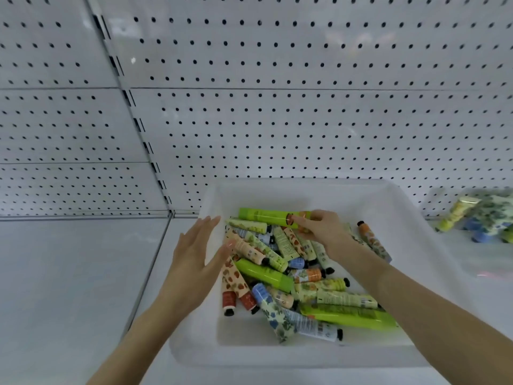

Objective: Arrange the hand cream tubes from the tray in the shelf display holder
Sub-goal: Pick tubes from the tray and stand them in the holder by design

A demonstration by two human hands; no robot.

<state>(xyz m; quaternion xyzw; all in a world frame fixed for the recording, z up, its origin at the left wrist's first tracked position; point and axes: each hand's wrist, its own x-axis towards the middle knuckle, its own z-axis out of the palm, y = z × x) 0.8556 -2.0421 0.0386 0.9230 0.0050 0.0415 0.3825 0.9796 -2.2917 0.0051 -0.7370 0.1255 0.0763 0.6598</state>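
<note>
Up against the white pegboard (305, 120), this looked to me like the picking step: grabbing 1 tube out of the pile, nothing on its way to the display yet. The board was glossy metal with neat rows of round holes. Below it ran a flat, smooth white shelf (69, 273).

On that sat the tray (277, 354), a matte white plastic one with rounded corners and shallow walls. Way off to the right was the holder (477, 259), clear and pretty blurry, with a few tubes standing in it; I couldn't tell how many.

The tubes (277, 273) lay criss-crossed in the tray: soft squeezy cylinders with flat crimped tails and little dark caps, some printed with leaves or fruit, a few plain lime.

The left hand (194, 257) was flat and relaxed with its fingers straight, resting at the tray's left rim and gripping nothing. The right hand (324, 229) had its fingers curled in a pinch at the cap end of the lime tube (263, 214) by the far wall, though the exact hold was hard to make out.

My guess for the next move: lift it free without dragging its neighbours, carry it right, then turn it to stand in the holder.
</note>
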